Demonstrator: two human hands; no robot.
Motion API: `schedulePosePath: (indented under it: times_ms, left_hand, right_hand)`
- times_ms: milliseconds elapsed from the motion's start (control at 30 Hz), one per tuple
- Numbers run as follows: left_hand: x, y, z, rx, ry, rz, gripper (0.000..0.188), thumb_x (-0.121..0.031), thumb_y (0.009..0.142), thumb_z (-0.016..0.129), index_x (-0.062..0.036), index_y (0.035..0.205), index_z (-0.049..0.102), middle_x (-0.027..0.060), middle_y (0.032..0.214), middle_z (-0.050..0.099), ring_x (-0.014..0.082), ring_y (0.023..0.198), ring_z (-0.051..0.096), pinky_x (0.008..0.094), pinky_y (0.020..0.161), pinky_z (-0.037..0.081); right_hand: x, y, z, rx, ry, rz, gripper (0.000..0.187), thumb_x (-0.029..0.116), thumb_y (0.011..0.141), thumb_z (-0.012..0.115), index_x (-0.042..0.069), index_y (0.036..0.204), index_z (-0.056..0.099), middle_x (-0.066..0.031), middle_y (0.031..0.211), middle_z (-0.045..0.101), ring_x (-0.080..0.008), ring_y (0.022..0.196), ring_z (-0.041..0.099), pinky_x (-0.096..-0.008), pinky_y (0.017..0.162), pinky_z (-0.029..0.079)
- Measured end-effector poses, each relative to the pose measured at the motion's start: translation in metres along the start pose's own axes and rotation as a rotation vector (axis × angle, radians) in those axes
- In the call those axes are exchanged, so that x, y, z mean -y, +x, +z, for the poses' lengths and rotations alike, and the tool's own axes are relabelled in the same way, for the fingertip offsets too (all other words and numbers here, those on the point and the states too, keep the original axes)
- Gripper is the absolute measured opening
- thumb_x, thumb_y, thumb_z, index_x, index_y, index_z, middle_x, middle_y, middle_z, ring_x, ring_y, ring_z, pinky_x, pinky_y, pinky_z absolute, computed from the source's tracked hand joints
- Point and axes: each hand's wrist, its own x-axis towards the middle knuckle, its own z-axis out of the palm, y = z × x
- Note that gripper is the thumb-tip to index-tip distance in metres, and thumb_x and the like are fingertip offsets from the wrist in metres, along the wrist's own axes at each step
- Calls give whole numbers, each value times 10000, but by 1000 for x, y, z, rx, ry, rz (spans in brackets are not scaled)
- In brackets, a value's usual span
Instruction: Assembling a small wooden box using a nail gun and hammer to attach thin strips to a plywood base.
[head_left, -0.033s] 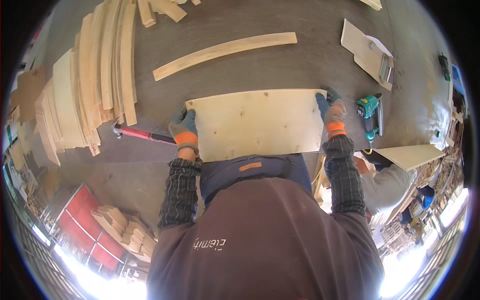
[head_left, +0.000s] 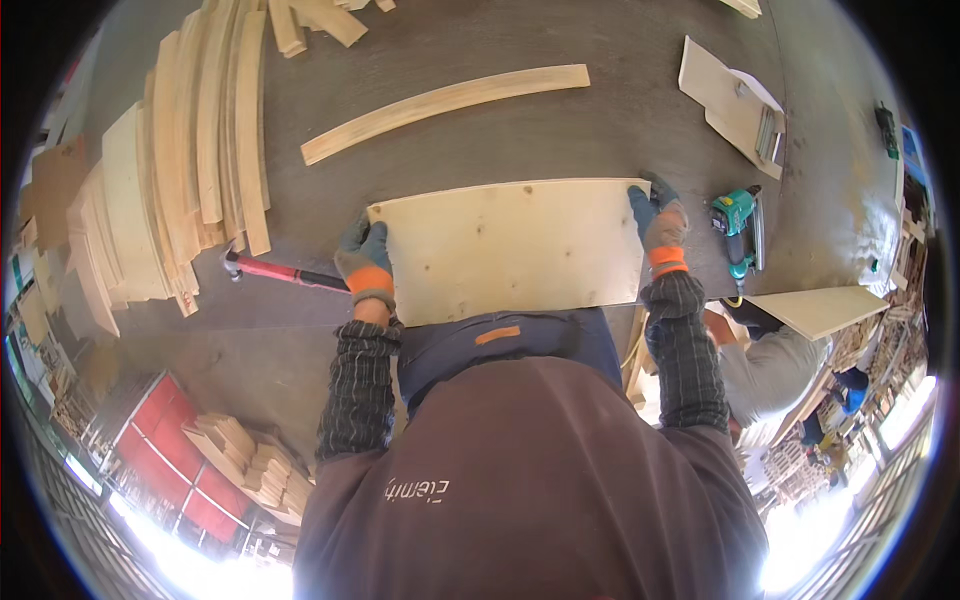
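A pale rectangular plywood board (head_left: 505,250) with several small knots lies before me, its near edge at my waist. My left hand (head_left: 365,258), in a grey-blue glove with an orange cuff, grips its left end near the far corner. At the right end, my right hand (head_left: 660,220), gloved alike, holds the far corner with the thumb on the face. Fingers beneath the board are hidden. Beside my left wrist lies a claw hammer (head_left: 285,272) with a red and black handle. A green nail gun (head_left: 738,232) rests to the right of my right hand.
One wooden strip (head_left: 445,108) lies beyond the board on the dark table (head_left: 620,125). Long strips are stacked (head_left: 205,120) at the left. Nail strips sit on a plywood scrap (head_left: 715,88) at the far right. Another person's sleeve (head_left: 775,375) is close on my right, beside a board (head_left: 825,312).
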Motion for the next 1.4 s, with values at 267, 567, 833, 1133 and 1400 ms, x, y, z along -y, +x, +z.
schedulePosePath:
  times_ms: [267, 567, 833, 1133, 1400]
  left_hand:
    - [-14, -9, 11, -36, 82, -20, 339, -46, 961, 699, 85, 1274, 701, 167, 1202, 758, 226, 1034, 712, 333, 954, 552]
    - [-16, -12, 20, -53, 113, -24, 333, -44, 991, 669, 83, 1299, 680, 171, 1237, 746, 228, 1059, 704, 331, 963, 549]
    - [-9, -13, 22, -103, 101, -4, 351, -14, 989, 651, 65, 1331, 657, 163, 1269, 724, 243, 1105, 691, 340, 991, 542]
    - [-15, -19, 19, -82, 350, 252, 339, -70, 960, 687, 61, 1272, 670, 200, 1251, 701, 314, 1115, 675, 400, 1004, 522]
    - [-80, -96, 155, 407, 540, 1141, 243, -131, 924, 734, -51, 1154, 738, 178, 1129, 713, 380, 1058, 652, 471, 930, 525]
  right_hand:
    - [4, -15, 6, -105, 145, 192, 420, 232, 927, 817, 54, 1299, 732, -159, 1187, 750, -234, 1033, 724, -350, 920, 569]
    - [8, -10, 7, -111, 121, 220, 447, 211, 924, 818, 28, 1319, 717, -139, 1177, 762, -223, 1022, 728, -336, 920, 568]
    - [24, -7, -1, -108, 174, 329, 467, 236, 868, 869, 67, 1287, 749, -49, 1008, 774, -109, 747, 645, -278, 669, 525]
    - [33, -7, 0, -115, 102, 406, 456, 286, 849, 892, 58, 1224, 768, -43, 980, 777, -111, 725, 650, -288, 649, 533]
    - [3, 2, 7, -89, 91, 361, 515, 373, 851, 877, 66, 1243, 746, -142, 1170, 779, -280, 1028, 749, -381, 909, 582]
